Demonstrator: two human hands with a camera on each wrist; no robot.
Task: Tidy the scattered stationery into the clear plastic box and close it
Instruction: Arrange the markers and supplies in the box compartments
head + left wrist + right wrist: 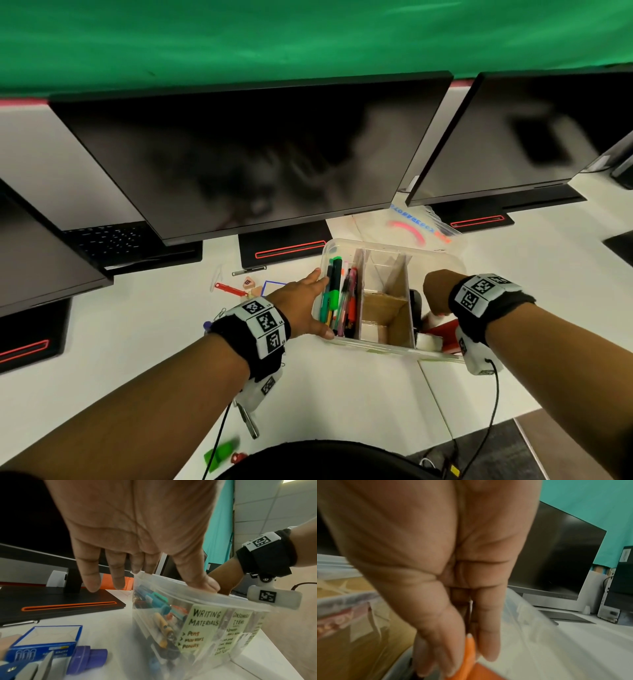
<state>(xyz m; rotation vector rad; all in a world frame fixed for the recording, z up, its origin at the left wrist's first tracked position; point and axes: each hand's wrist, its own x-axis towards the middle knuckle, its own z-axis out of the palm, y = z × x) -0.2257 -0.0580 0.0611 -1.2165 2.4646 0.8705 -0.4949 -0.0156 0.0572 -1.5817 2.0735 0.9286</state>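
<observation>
Bracing clear plastic box (394,349) at 9 o'clock wall: left hand (301,301), fingers (89,577) straight. Orange item (469,654) pinched by right hand (436,291) fingers, inside 3 o'clock compartment.

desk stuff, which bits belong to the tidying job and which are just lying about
Job: box, pens in it, paper clip box, purple marker, red cutter, erasers, left hand, right hand.

Lying about: monitors, laptop, green cloth.

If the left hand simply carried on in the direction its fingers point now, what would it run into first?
Probably the black monitor base: the left hand points past the clear plastic box corner toward it, though depth is unclear.
</observation>
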